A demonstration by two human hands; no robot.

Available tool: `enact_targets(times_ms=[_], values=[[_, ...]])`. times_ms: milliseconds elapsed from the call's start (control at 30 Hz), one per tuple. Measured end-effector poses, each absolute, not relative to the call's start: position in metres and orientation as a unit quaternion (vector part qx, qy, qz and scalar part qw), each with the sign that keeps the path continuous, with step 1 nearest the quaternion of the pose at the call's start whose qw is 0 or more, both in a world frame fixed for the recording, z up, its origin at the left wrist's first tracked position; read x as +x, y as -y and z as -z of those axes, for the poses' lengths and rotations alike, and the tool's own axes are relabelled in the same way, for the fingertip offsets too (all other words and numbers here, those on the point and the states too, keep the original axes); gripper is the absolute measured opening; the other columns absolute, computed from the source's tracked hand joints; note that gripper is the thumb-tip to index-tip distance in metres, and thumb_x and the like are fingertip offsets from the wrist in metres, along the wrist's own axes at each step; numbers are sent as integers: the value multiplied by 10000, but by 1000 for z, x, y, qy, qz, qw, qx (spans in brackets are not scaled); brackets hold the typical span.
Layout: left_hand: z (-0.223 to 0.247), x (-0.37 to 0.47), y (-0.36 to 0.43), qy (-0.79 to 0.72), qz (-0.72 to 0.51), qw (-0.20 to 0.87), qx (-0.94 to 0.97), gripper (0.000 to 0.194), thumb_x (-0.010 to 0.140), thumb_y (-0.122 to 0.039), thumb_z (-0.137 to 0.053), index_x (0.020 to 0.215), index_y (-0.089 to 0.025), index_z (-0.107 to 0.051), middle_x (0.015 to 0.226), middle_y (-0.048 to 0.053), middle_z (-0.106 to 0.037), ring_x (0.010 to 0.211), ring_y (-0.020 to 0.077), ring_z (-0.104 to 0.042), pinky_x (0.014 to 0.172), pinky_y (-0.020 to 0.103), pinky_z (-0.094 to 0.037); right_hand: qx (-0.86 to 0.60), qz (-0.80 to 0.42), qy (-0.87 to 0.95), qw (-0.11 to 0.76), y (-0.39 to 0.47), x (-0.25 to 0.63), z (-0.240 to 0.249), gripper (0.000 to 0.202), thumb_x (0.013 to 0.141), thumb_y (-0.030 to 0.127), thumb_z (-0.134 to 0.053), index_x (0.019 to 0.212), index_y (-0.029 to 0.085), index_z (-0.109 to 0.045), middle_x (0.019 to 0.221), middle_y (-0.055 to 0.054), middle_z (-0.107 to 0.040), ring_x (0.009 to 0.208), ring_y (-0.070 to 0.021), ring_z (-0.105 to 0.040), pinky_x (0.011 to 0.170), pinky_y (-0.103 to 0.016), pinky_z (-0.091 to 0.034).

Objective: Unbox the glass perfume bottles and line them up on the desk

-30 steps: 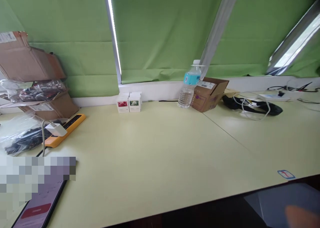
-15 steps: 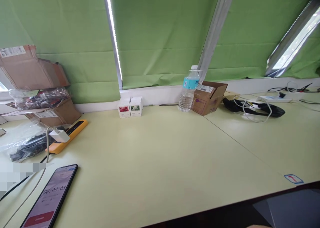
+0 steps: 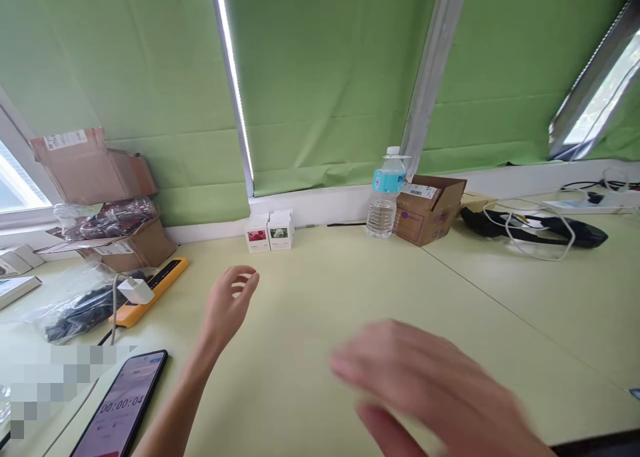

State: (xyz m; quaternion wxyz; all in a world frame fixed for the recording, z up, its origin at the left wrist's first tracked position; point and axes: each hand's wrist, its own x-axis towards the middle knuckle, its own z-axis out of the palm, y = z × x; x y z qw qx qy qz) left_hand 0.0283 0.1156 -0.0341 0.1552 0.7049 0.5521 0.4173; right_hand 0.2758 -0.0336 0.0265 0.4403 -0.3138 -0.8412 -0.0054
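Observation:
My left hand is over the table, a little in front of two small white boxes at the back. Its fingers curve with a gap to the thumb, and nothing is in them. The left white box bears a red flower picture; the right white box shows a white flower. More white boxes seem to stand behind them. Closer to me on the right, my right hand is blurred by motion. Its thumb is apart from its fingers, and I see nothing held. Neither hand touches the boxes.
A phone with a running timer lies at front left, near an orange power strip. Stacked cardboard boxes stand behind. Toward the back right are a water bottle, a brown carton and a black device with white cable.
Both of my hands have come into view over the table, the left reaching toward the white boxes. The view has shifted slightly up and left. The phone timer went from 3 to 4 seconds.

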Motion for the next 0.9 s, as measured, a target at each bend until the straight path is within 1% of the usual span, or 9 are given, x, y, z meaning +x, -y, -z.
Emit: enact_targets(times_ms=[67,167,233,333,400,500,600,700,900], values=[[61,27,-164,-575,-403,139,698,333,889,-428,-469,1089,-190,-590,1124,101,-640,967,220,-656,776,335,-564,-329,-22,857,396,-16,272,-7,310,932,190,-511,1226,263,-576,1010,-39,-701,903,-196,-657,856,-338,-526],[88,21,-221,-590,-391,105,699,438,843,-358,-533,1234,-164,-507,1297,161,-530,1113,276,-603,888,413,-527,-409,-103,836,351,-82,272,39,254,951,200,-451,1131,207,-630,987,-44,-699,813,-173,-653,784,-313,-525],[94,18,-250,-593,-383,75,704,548,821,-318,-559,1332,-173,-426,1441,172,-390,1292,319,-460,1014,473,-437,-441,-128,819,343,-108,276,67,278,952,197,-427,1143,191,-629,998,-58,-694,858,-182,-649,805,-312,-515],[91,15,-285,-589,-365,36,720,723,776,-271,-612,1425,-184,-306,1569,157,-164,1405,370,-266,1090,523,-335,-447,-150,813,341,-119,280,90,292,949,200,-419,1168,204,-613,1082,-58,-674,923,-184,-637,821,-301,-503],[88,17,-302,-583,-350,15,733,786,758,-248,-631,1449,-194,-259,1587,136,-122,1424,372,-212,1107,518,-309,-449,-151,813,340,-115,280,94,296,947,197,-414,1166,213,-612,1096,-49,-668,935,-183,-632,831,-300,-497],[87,21,-317,-580,-329,-5,745,770,758,-222,-630,1437,-196,-269,1563,138,-212,1404,355,-266,1087,485,-346,-439,-139,827,322,-108,276,94,318,934,176,-412,1178,214,-613,1101,-46,-668,972,-193,-625,865,-308,-485],[89,27,-320,-591,-321,-25,740,652,808,-205,-571,1404,-182,-308,1495,166,-315,1331,341,-385,1010,465,-419,-425,-121,845,301,-108,272,95,333,922,158,-411,1177,211,-618,1085,-53,-672,967,-200,-626,863,-315,-486],[85,29,-314,-603,-325,-45,727,579,848,-222,-529,1386,-173,-322,1393,177,-389,1270,325,-440,948,439,-452,-418,-104,854,293,-108,270,96,328,923,154,-406,1159,211,-626,1063,-59,-677,948,-204,-627,843,-320,-490],[65,31,-280,-602,-309,-38,735,282,839,-268,-576,1110,-192,-563,1206,136,-553,1040,284,-588,818,350,-467,-428,-91,850,292,-106,274,92,318,931,156,-396,1132,210,-637,1047,-57,-679,924,-197,-626,822,-317,-484]])
